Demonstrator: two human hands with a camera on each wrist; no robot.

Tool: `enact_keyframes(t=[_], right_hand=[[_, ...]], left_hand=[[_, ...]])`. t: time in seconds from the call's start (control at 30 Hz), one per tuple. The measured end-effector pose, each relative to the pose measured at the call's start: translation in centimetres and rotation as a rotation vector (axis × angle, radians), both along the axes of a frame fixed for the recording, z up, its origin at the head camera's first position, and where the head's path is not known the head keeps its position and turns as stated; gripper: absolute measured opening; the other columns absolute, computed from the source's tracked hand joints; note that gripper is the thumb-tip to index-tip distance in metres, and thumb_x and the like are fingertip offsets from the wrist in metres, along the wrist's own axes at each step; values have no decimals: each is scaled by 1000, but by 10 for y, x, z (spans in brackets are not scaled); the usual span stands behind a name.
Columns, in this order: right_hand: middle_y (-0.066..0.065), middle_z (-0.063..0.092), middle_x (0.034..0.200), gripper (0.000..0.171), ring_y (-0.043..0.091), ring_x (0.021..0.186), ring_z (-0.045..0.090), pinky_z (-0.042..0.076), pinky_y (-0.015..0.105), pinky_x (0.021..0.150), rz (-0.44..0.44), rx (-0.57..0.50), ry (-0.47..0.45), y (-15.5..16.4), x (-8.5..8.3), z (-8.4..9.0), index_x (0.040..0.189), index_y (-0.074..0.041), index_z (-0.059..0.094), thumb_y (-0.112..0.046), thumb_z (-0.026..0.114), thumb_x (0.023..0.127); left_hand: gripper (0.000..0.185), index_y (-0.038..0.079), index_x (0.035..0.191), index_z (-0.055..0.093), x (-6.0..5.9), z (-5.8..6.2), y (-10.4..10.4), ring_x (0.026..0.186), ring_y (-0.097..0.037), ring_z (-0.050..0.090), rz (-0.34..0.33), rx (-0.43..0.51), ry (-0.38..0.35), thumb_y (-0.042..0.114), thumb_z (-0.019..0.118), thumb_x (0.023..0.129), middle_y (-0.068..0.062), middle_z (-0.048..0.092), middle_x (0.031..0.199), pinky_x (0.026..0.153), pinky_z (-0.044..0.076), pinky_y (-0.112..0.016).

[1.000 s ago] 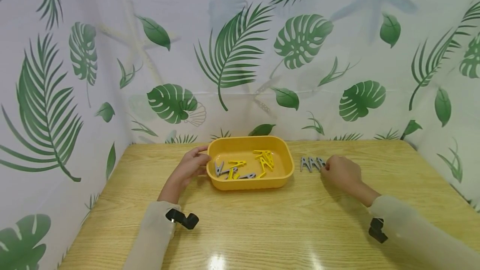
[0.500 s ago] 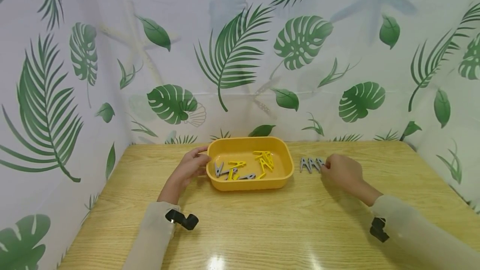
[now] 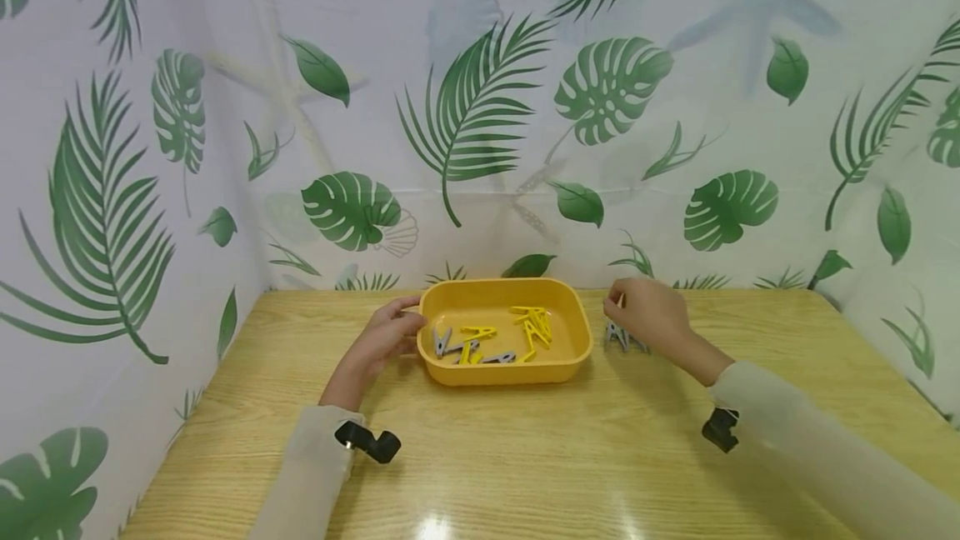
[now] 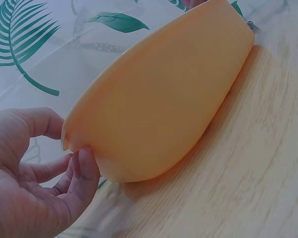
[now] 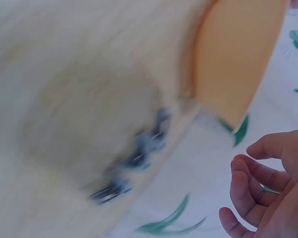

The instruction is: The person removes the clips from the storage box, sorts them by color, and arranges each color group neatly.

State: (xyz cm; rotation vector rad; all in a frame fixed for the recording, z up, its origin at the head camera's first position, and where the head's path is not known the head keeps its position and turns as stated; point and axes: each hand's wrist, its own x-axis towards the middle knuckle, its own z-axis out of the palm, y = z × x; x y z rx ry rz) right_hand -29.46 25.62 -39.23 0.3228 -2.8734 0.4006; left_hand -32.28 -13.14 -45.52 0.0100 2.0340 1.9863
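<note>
My left hand (image 3: 382,336) holds the left end of a yellow plastic basin (image 3: 506,375). In the left wrist view the thumb is at the rim and the fingers bend against the wall below. Inside lie several yellow clothespins (image 3: 534,325) and several grey clothespins (image 3: 498,357). My right hand (image 3: 652,315) hovers just right of the basin, fingers loosely bent, with nothing between thumb and fingertips in the right wrist view. Beneath it, a row of three grey clothespins (image 5: 138,152) rests on the table, blurred in that view and partly hidden by the hand in the head view.
A light wood table (image 3: 480,448) carries everything. White cloth (image 3: 495,107) printed with green leaves hangs behind it and along both sides. The basin stands near the table's back edge.
My right hand has let go at the right end of the row of grey clothespins, then lifted and moved left toward the basin. The left hand and the basin have stayed put.
</note>
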Motion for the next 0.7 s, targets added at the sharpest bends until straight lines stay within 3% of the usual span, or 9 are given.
enact_keyframes(t=[0.2, 0.33, 0.57, 0.7], right_hand=[[1, 63, 68, 14, 14, 57, 50, 38, 24, 50, 109, 6, 9, -41, -7, 10, 87, -6, 75, -17, 67, 92], [2, 63, 72, 10, 15, 65, 51, 43, 27, 60, 248, 5, -6, -63, -8, 10, 91, -6, 75, -16, 73, 91], [0, 68, 78, 12, 8, 67, 54, 49, 26, 65, 475, 48, -37, -87, -11, 6, 95, -6, 77, -16, 79, 89], [1, 68, 80, 13, 9, 69, 53, 50, 26, 67, 532, 90, -88, -95, -10, 3, 97, -5, 76, -13, 79, 88]], left_hand=[[57, 3, 152, 43, 1, 0, 0, 93, -17, 64, -1, 1, 5, 11, 57, 97, -20, 57, 128, 77, 58, -27], [57, 3, 152, 42, 2, 0, 1, 94, -18, 64, -5, -6, 4, 11, 57, 98, -22, 56, 130, 77, 58, -28], [55, 4, 152, 42, 1, 0, 1, 93, -19, 65, 2, -11, 1, 11, 56, 99, -21, 56, 130, 75, 58, -27], [54, 4, 151, 43, 2, 1, 1, 93, -19, 66, 5, -17, 3, 11, 55, 99, -22, 56, 130, 74, 58, -27]])
